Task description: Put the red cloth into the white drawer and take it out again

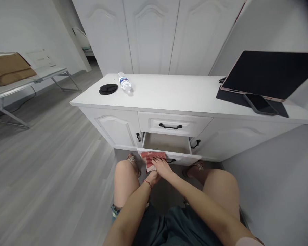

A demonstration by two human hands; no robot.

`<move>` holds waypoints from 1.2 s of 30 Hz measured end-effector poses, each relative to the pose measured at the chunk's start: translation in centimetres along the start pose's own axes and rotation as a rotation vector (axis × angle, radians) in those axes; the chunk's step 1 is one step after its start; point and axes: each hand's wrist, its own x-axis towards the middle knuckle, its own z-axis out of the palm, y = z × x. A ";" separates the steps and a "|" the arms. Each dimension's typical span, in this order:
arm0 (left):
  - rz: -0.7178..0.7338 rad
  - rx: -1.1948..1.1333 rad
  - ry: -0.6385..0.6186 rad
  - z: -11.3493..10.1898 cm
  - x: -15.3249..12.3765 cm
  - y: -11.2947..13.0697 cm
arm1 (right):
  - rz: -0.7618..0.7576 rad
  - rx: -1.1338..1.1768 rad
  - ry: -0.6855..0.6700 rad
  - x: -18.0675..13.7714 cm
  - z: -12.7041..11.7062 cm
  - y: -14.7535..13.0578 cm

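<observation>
I squat in front of a white cabinet [184, 94] whose lower middle drawer [166, 143] is pulled open and looks bare inside. A folded pink cloth [152, 158] rests on the drawer's front edge. My right hand [162, 167] lies on top of the cloth with the fingers curled over it. My left hand [153, 177] is underneath and mostly hidden by the right hand; it seems to hold the cloth from below.
On the cabinet top lie a water bottle [124, 83], a black lid [108, 89], a tablet [269, 73] on a dark mat and a phone [260, 104]. A folding table [28, 80] with a cardboard box [9, 68] stands far left. White wardrobe doors rise behind.
</observation>
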 end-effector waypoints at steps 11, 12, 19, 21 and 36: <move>-0.119 -0.070 -0.090 -1.2 1.3 -1.2 | 0.134 -0.035 -0.001 -4.1 -0.4 3.4; -0.114 -0.076 -0.095 -1.2 1.1 -1.1 | 0.151 -0.037 0.002 -4.5 -0.5 3.7; -0.128 -0.042 -0.135 -0.6 0.7 0.0 | 0.250 -0.033 0.021 -7.8 -0.8 6.3; -0.123 -0.047 -0.157 -0.4 0.6 0.1 | 0.287 -0.046 0.029 -8.9 -0.8 7.1; -0.158 -0.063 -0.085 0.3 0.5 0.6 | 0.710 -0.108 0.197 -12.4 2.3 9.4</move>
